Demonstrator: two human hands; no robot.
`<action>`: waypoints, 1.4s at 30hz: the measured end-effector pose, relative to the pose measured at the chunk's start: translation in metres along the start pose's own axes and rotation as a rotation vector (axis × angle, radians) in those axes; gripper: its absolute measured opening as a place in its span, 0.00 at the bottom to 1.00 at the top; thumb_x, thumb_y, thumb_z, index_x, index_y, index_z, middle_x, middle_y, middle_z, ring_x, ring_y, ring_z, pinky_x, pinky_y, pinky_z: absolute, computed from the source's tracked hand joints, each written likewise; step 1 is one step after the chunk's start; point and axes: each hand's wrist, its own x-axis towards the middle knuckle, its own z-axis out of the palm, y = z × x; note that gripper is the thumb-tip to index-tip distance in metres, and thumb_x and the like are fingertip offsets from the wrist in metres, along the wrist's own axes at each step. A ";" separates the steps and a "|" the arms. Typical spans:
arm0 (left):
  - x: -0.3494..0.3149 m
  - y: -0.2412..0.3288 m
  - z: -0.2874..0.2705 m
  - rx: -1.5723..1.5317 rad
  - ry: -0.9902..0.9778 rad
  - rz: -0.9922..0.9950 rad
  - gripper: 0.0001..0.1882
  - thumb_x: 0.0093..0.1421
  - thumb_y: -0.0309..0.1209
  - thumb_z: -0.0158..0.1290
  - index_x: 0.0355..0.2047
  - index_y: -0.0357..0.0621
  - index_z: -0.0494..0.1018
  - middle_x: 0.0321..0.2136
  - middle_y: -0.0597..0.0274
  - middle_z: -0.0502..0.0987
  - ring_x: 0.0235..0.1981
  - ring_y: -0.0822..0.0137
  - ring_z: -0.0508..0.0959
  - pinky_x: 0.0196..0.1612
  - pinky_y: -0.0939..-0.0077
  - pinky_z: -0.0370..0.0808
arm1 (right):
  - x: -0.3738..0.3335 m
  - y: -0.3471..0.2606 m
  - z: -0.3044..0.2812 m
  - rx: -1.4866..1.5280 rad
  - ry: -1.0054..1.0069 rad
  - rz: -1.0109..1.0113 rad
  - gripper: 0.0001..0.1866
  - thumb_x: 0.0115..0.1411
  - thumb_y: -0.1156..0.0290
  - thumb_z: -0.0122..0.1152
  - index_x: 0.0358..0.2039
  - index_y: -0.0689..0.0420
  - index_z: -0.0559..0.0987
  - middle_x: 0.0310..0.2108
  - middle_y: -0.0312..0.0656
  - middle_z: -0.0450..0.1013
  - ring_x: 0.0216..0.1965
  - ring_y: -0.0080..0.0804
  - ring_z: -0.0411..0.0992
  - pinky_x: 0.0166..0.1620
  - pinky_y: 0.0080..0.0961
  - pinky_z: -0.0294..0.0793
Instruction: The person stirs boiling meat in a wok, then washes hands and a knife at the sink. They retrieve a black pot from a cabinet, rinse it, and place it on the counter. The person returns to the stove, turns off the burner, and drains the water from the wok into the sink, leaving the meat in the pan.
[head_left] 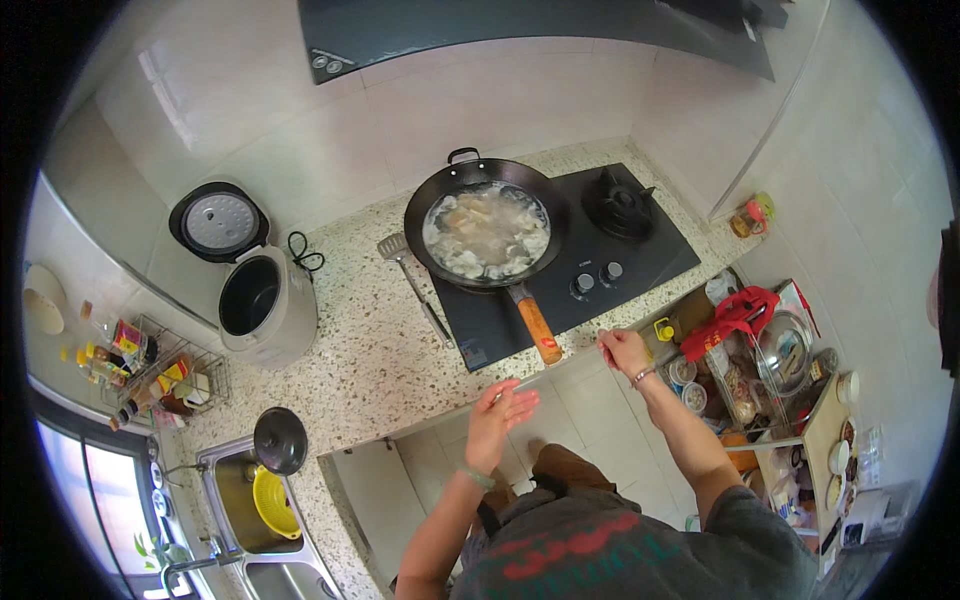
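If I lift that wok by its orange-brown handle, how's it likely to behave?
The wok will probably feel heavy, holding cloudy liquid with pale pieces. That liquid could slosh if the wok tilts. Lifted by the orange-brown handle alone, it may tip, since that juts from one side.

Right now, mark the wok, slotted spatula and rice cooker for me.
Wok [557, 207]: head view, dark inner wall, right side.
Slotted spatula [434, 318]: head view, on its handle.
Rice cooker [298, 312]: head view, on its pale outer wall.
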 end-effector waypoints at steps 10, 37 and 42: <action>0.118 -0.062 -0.001 -0.337 -0.032 -0.003 0.27 0.67 0.44 0.40 0.58 0.36 0.59 0.54 0.47 0.68 0.55 0.54 0.70 0.57 0.60 0.68 | 0.150 -0.002 -0.012 -0.909 0.201 -0.339 0.22 0.60 0.53 0.54 0.24 0.60 0.78 0.25 0.52 0.76 0.29 0.51 0.76 0.34 0.42 0.75; 0.149 -0.051 0.020 -0.543 0.138 0.086 0.22 0.68 0.41 0.39 0.53 0.35 0.64 0.47 0.47 0.73 0.46 0.56 0.75 0.49 0.63 0.74 | 0.213 -0.053 -0.004 -1.298 -0.351 -0.206 0.29 0.59 0.43 0.46 0.37 0.56 0.82 0.40 0.49 0.77 0.45 0.46 0.74 0.48 0.37 0.73; 0.142 -0.030 0.029 -0.519 0.036 0.081 0.30 0.67 0.52 0.37 0.53 0.38 0.65 0.43 0.49 0.75 0.44 0.56 0.77 0.47 0.65 0.75 | 0.214 -0.052 -0.004 -1.285 -0.353 -0.165 0.29 0.59 0.43 0.45 0.37 0.57 0.82 0.40 0.49 0.77 0.45 0.46 0.74 0.48 0.37 0.73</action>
